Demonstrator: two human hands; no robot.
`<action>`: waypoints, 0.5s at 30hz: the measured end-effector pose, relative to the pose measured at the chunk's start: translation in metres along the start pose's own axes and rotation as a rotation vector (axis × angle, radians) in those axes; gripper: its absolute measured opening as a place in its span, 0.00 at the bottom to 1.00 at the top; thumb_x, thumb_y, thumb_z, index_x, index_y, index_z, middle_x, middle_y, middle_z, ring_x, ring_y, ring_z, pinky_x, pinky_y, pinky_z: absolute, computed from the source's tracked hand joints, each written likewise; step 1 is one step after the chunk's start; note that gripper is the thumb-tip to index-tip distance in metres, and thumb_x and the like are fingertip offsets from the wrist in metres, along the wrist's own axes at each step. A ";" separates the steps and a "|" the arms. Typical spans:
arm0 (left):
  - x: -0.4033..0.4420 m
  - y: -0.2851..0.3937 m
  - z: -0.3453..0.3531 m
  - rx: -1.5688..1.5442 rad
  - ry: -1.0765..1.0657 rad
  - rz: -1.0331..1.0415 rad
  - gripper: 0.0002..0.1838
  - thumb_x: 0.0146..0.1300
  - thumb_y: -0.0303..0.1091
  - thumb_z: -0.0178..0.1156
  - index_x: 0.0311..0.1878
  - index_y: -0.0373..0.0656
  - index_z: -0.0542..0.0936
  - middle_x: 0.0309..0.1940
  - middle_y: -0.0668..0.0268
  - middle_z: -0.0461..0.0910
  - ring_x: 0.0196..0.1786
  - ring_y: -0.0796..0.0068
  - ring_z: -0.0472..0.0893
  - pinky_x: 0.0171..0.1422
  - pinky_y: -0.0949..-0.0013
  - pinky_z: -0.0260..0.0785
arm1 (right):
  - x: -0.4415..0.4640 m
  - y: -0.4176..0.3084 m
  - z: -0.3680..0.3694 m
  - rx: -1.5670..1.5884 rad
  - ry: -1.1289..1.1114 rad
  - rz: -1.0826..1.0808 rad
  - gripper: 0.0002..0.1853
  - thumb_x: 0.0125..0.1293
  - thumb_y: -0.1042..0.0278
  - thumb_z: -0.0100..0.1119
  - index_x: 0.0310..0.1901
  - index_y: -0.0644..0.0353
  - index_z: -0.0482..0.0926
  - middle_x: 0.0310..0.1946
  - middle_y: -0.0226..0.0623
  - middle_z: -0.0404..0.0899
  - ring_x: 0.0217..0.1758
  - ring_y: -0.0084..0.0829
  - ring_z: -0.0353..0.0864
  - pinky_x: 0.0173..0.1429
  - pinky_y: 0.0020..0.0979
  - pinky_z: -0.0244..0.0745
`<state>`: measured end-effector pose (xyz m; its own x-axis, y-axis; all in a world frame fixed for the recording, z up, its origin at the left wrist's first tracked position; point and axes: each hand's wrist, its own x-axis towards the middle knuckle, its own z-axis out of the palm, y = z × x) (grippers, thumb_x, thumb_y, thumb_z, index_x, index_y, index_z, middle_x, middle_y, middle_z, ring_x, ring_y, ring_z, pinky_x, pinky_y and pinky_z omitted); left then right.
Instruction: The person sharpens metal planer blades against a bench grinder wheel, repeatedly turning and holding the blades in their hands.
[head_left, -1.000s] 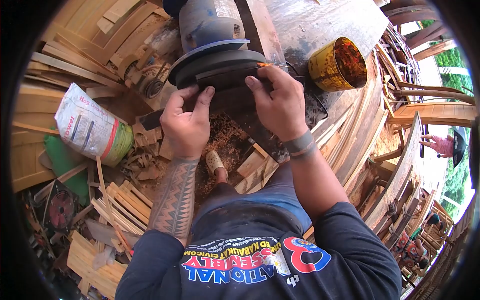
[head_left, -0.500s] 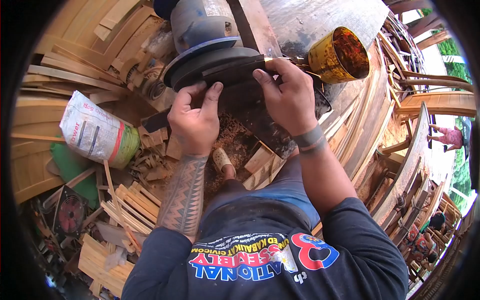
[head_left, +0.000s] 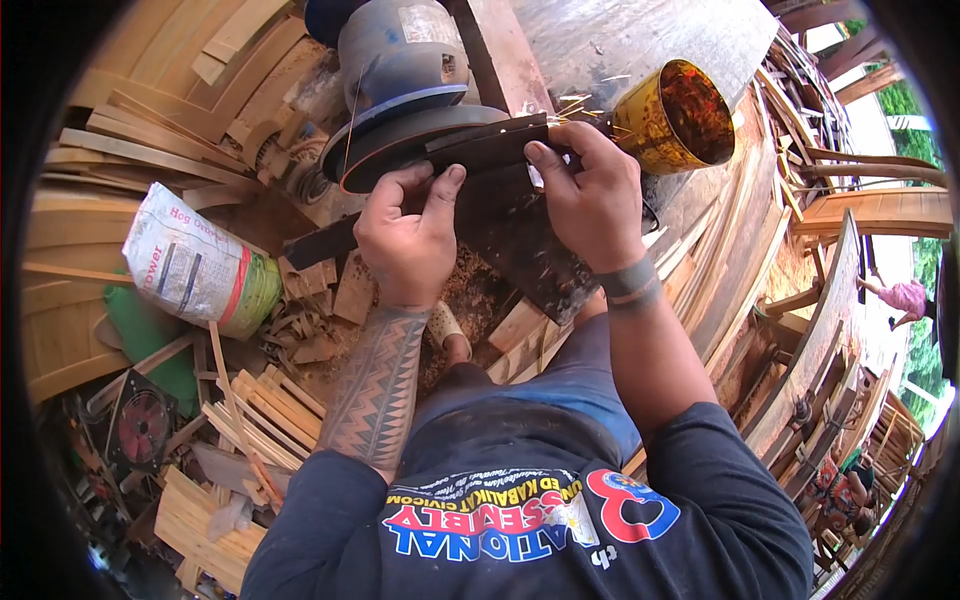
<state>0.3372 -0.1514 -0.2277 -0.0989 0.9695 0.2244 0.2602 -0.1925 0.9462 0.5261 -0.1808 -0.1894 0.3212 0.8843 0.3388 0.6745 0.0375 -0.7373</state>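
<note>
A bench grinder (head_left: 405,55) stands at the top of the view, its grey grinding wheel (head_left: 440,135) facing me. Against the wheel's near face lies a long, dark, flat metal strip (head_left: 495,138), like a blade. My left hand (head_left: 410,235) pinches it near the middle with thumb and fingers. Closed on the right end is my right hand (head_left: 592,195), thumb nearest me. Bright sparks (head_left: 575,108) fly off beyond that end, towards a yellow, stained can (head_left: 640,120) on the metal-topped bench (head_left: 610,40).
A white and green sack (head_left: 195,260) stands at left among wood offcuts (head_left: 265,410). Long boards (head_left: 725,260) run along the right. Sawdust and a foot in a light clog (head_left: 447,325) show below the grinder. Other people (head_left: 840,490) are far off at right.
Both hands have shifted slightly right with the strip along the wheel. More sparks now spray near its right end, and a thin orange streak shows at the wheel's left side.
</note>
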 end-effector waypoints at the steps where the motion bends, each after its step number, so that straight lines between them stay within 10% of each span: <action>1: 0.000 0.000 0.002 -0.016 0.000 0.002 0.17 0.67 0.36 0.83 0.45 0.30 0.89 0.37 0.57 0.92 0.38 0.73 0.89 0.48 0.67 0.83 | 0.000 0.004 -0.001 -0.017 0.009 -0.017 0.10 0.70 0.68 0.76 0.45 0.64 0.88 0.31 0.44 0.87 0.31 0.37 0.85 0.40 0.37 0.80; 5: -0.002 -0.003 0.009 0.007 -0.001 0.045 0.17 0.68 0.36 0.83 0.46 0.31 0.89 0.37 0.65 0.90 0.38 0.81 0.84 0.47 0.73 0.79 | 0.001 0.005 -0.007 0.016 -0.010 0.019 0.11 0.70 0.68 0.78 0.46 0.66 0.89 0.30 0.42 0.88 0.30 0.29 0.86 0.40 0.33 0.80; 8: -0.002 -0.003 0.012 0.018 -0.014 0.057 0.17 0.68 0.36 0.82 0.46 0.31 0.89 0.37 0.65 0.90 0.38 0.81 0.85 0.47 0.72 0.80 | 0.002 0.009 -0.009 0.009 0.005 0.024 0.08 0.70 0.67 0.73 0.41 0.63 0.86 0.33 0.48 0.86 0.34 0.51 0.87 0.41 0.45 0.80; 15: -0.005 -0.004 0.026 -0.040 0.003 0.034 0.18 0.66 0.37 0.83 0.45 0.31 0.89 0.36 0.57 0.92 0.37 0.72 0.89 0.47 0.67 0.82 | 0.005 0.012 -0.018 0.036 0.003 0.059 0.10 0.70 0.67 0.74 0.43 0.64 0.87 0.33 0.48 0.86 0.35 0.50 0.87 0.42 0.43 0.81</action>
<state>0.3618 -0.1513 -0.2383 -0.0934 0.9617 0.2576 0.2248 -0.2317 0.9464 0.5481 -0.1841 -0.1864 0.3621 0.8841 0.2955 0.6296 0.0018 -0.7769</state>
